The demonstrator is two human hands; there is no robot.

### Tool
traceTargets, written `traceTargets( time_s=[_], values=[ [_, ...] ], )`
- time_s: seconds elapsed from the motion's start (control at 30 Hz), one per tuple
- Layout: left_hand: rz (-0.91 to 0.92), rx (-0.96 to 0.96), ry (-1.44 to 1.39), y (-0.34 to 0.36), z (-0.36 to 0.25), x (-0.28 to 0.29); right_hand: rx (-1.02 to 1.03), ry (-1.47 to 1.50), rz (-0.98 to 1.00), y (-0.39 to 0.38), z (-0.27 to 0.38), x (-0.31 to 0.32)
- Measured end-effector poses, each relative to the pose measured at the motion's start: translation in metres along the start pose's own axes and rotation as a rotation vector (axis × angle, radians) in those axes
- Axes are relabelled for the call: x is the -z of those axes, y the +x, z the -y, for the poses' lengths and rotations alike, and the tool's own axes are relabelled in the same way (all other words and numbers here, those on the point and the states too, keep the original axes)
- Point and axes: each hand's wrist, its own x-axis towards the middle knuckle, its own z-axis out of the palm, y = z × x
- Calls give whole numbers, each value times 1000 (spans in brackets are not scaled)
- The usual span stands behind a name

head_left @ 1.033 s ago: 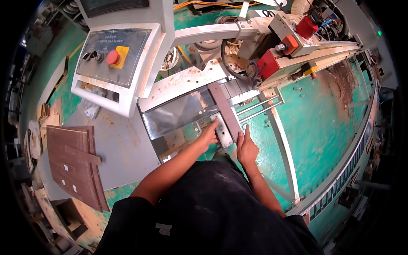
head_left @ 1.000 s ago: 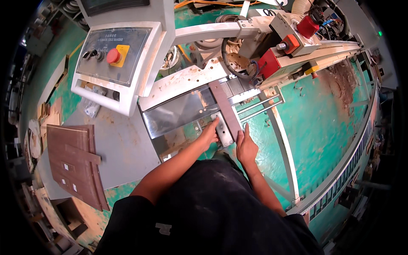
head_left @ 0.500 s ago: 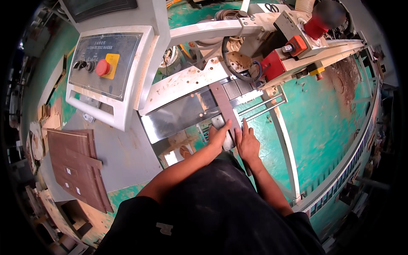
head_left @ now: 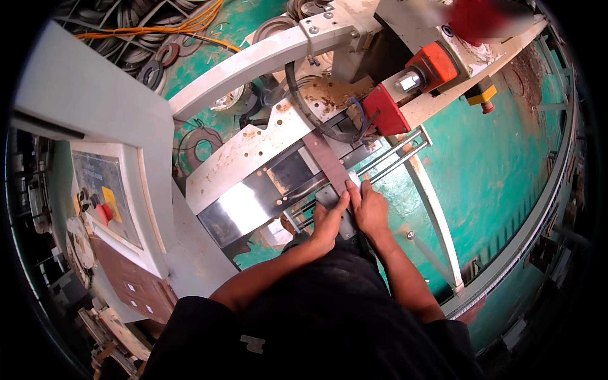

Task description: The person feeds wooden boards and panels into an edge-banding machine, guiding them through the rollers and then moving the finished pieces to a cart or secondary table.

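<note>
A narrow brown strip of board (head_left: 327,161) lies across the machine's metal bed (head_left: 240,206), its far end near a dark cable. My left hand (head_left: 328,227) is closed at its near end, thumb on top and the other fingers mostly hidden. Next to that hand is a grey metal plate (head_left: 327,197) with rounded corners. My right hand (head_left: 372,212) lies along the strip's right side, fingers stretched forward and slightly apart, beside a pale edge. Both hands cover the strip's near end.
A control panel (head_left: 106,196) with a red button stands left, above stacked brown boards (head_left: 136,285). Two metal rods (head_left: 396,155) and a white curved frame leg (head_left: 430,209) are right of my hands. A red machine housing (head_left: 386,109) is ahead; coiled edging lies far left.
The view has shifted forward, so the control panel sits lower and further left. Less of the strip shows near my hands. Both hands stay at the strip.
</note>
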Motion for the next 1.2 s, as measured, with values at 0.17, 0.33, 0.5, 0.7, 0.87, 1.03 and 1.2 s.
traceTargets(
  time_s=[0.17,0.33,0.5,0.7,0.87,1.03,1.2],
  values=[
    [-5,24,-72,28,3,-67,-35,-47,20,42,-33,44],
    [16,59,-6,49,-5,-141,-66,-86,-8,83,-70,93],
    [46,-5,-54,78,12,-191,-42,-111,-55,112,-101,121],
    [11,34,138,128,50,-199,106,-261,-294,134,-104,158],
    [-92,-82,352,100,56,-122,475,-87,-687,92,-81,136],
    [-41,-194,238,-8,12,32,346,315,-259,10,-93,34],
    [-864,-774,253,-121,-68,250,384,237,-43,-35,-74,-29]
  ],
)
